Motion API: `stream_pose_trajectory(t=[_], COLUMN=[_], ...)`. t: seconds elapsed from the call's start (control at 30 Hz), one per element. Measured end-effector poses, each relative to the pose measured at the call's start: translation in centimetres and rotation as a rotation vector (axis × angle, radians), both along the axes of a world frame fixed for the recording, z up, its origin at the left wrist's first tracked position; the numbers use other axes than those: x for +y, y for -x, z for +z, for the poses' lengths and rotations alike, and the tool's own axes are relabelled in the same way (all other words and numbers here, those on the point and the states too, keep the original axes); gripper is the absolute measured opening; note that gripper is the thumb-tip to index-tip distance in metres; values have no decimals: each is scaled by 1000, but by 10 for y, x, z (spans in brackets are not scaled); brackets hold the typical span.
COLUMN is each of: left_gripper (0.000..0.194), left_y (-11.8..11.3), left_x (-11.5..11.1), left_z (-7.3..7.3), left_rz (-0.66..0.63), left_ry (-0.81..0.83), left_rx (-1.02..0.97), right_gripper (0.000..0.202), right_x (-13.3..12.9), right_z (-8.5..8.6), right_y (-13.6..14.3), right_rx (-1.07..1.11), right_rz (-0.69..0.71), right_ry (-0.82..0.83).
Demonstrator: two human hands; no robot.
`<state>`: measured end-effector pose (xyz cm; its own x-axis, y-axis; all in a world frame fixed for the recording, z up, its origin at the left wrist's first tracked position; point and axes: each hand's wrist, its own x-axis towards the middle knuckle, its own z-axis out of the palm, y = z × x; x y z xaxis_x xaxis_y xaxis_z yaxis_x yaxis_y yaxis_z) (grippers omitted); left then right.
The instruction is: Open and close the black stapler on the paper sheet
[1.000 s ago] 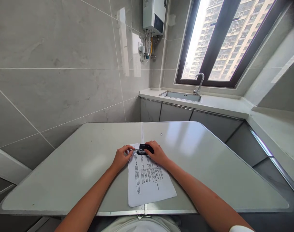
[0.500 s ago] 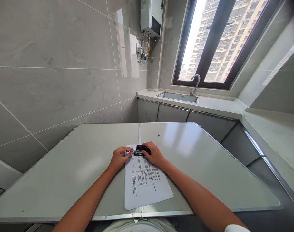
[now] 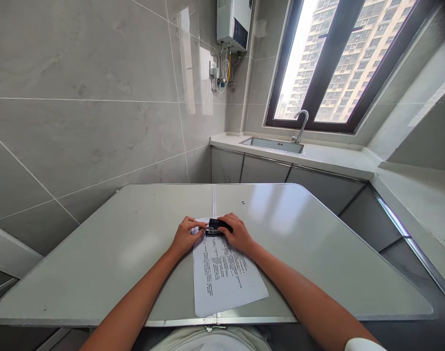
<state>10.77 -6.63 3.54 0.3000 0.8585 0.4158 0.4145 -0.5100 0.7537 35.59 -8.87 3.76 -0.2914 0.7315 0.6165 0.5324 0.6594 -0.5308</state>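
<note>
A small black stapler (image 3: pixel 215 224) lies over the far end of a printed sheet of paper (image 3: pixel 226 273). Its black cover is lifted, and a silvery metal strip shows between cover and base. My right hand (image 3: pixel 239 233) is closed around the stapler's right end, thumb towards me. From the left, my left hand (image 3: pixel 184 237) pinches the end of the metal strip between thumb and fingers, just above the paper. Whether staples sit inside is too small to make out.
The pale folding table (image 3: pixel 134 273) has a seam down its middle. Tiny metal bits (image 3: pixel 243 202) lie beyond my right hand. Behind the table are a counter with a sink (image 3: pixel 273 144), a tap (image 3: pixel 301 126) and a water heater (image 3: pixel 234 24) on the wall.
The whole view has shifted slightly. Both hands stay at the stapler, with the left fingers still at its metal end. The paper lies as before.
</note>
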Motion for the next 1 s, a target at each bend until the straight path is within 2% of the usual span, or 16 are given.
stream_pose_trajectory(t=[0.37,0.57,0.73,0.87,1.0], left_gripper=[20,18,15,10,20], left_y=[5,15,20,13,8], left_x=[0,2,0,-5,-10], left_z=[-4,8,19,19,18], left_rz=[-48,-154,-152,-165,-180], left_ry=[35,-58,-89,-100,-60], left_rx=[65,125,121,75,59], right_gripper=[23,24,24,23,24], right_x=[0,0,1,-1,-5], right_z=[-2,3,8,8,7], right_y=[-1,-5,-13,-8,3], right_rx=[1,19,85,108,55], right_rz=[22,17,27,107,169], right_ry=[-11,4,53,67,49])
